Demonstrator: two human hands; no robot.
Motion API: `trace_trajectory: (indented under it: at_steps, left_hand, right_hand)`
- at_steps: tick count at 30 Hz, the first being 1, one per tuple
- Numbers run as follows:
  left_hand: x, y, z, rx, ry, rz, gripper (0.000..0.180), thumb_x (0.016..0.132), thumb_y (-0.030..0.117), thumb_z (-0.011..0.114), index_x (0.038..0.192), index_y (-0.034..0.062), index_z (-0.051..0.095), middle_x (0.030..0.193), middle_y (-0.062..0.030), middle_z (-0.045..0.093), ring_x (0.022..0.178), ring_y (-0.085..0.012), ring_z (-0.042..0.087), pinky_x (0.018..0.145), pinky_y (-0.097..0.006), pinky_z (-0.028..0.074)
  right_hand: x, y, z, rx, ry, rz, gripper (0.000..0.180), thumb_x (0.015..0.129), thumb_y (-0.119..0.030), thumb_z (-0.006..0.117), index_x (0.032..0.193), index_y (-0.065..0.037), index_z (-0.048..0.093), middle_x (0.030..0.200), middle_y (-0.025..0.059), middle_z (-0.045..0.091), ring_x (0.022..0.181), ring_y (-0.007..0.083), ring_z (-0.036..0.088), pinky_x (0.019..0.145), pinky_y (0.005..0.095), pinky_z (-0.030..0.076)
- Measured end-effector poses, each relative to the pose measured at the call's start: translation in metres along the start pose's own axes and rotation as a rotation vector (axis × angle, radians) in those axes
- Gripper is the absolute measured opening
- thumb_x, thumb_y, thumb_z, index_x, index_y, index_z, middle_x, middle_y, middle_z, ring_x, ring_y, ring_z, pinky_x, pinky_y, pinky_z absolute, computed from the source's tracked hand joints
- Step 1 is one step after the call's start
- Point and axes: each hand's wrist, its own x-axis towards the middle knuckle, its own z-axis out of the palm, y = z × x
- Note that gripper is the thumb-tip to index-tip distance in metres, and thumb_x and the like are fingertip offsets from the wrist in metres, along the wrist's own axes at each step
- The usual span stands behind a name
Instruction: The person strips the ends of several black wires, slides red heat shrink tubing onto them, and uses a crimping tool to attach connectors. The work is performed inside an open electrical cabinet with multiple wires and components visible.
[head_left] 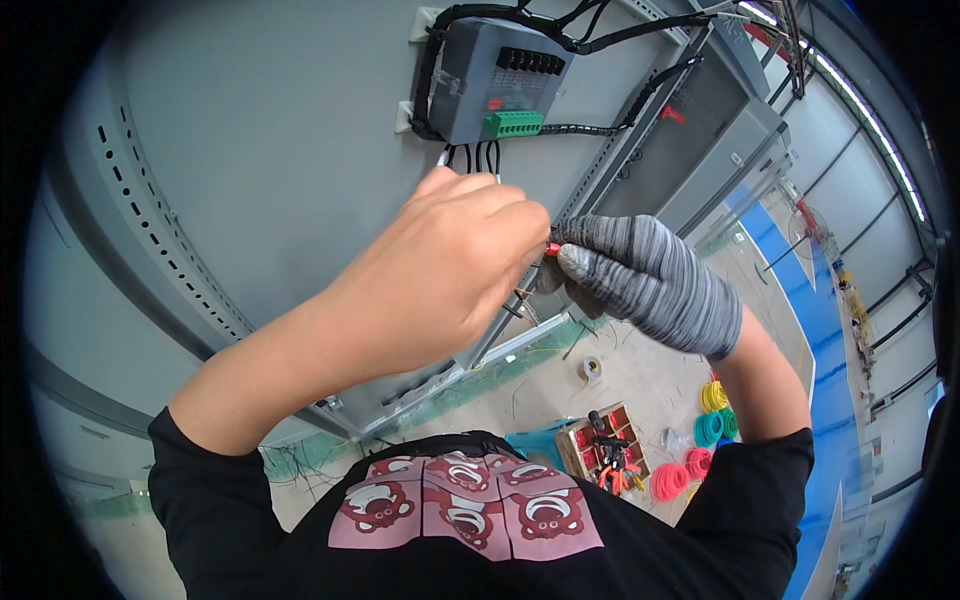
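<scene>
My left hand point(440, 275) is bare and raised before a grey cabinet panel point(270, 170), its fingers pinched around thin black wires point(478, 157) that hang from a grey module point(497, 80) with a green terminal strip. My right hand point(640, 275) wears a grey striped glove and meets the left at the fingertips, gripping a small red-tipped wire end point(552, 248). Bare wire strands stick out below the two hands. What lies inside the left fist is hidden.
Black cables run from the module along a slotted wire duct point(640, 120). On the floor below lie coils of yellow, green and pink wire point(700, 440), a red tray of tools point(605, 450), a tape roll point(590, 368) and wire scraps. A blue floor lane runs at the right.
</scene>
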Motion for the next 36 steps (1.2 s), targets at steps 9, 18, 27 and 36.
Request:
trace_trajectory:
  at_steps: [9, 18, 27, 36]
  left_hand:
    - [-0.005, -0.011, 0.006, 0.065, 0.003, 0.113, 0.005, 0.08, 0.001, 0.059, 0.083, 0.0033, 0.055, 0.078, -0.0081, 0.052, 0.076, -0.027, 0.051, 0.072, -0.037, 0.037]
    - [-0.001, -0.006, 0.002, -0.182, -0.04, -0.069, 0.006, 0.079, -0.001, 0.056, 0.085, 0.0024, 0.055, 0.076, -0.0088, 0.055, 0.075, -0.028, 0.052, 0.072, -0.037, 0.036]
    - [-0.003, -0.005, 0.005, -0.019, -0.03, -0.029, 0.005, 0.084, 0.0, 0.053, 0.087, 0.0019, 0.055, 0.081, -0.011, 0.057, 0.079, -0.0294, 0.053, 0.075, -0.037, 0.036]
    - [0.01, -0.006, -0.015, -0.278, -0.275, -0.248, 0.013, 0.092, 0.009, 0.047, 0.088, 0.0009, 0.056, 0.078, -0.0097, 0.058, 0.076, -0.0258, 0.055, 0.074, -0.037, 0.037]
  right_hand:
    - [0.005, 0.016, 0.007, 0.117, -0.023, 0.052, 0.032, 0.102, -0.031, 0.051, 0.098, -0.003, 0.068, 0.068, 0.0022, 0.058, 0.059, 0.0107, 0.049, 0.056, 0.0289, 0.044]
    - [0.009, 0.023, 0.021, -0.991, 0.314, -0.536, 0.011, 0.083, -0.009, 0.065, 0.093, -0.005, 0.062, 0.071, 0.0099, 0.061, 0.06, 0.0276, 0.059, 0.056, 0.0383, 0.046]
    - [0.007, 0.014, 0.01, 0.086, 0.066, 0.052, 0.025, 0.098, -0.021, 0.055, 0.093, 0.0, 0.066, 0.064, 0.0141, 0.059, 0.056, 0.0236, 0.056, 0.059, 0.0333, 0.048]
    - [0.002, 0.017, 0.005, -0.86, 0.184, -0.384, 0.018, 0.086, -0.003, 0.059, 0.104, 0.0, 0.059, 0.084, 0.0171, 0.063, 0.076, 0.0381, 0.062, 0.066, 0.043, 0.051]
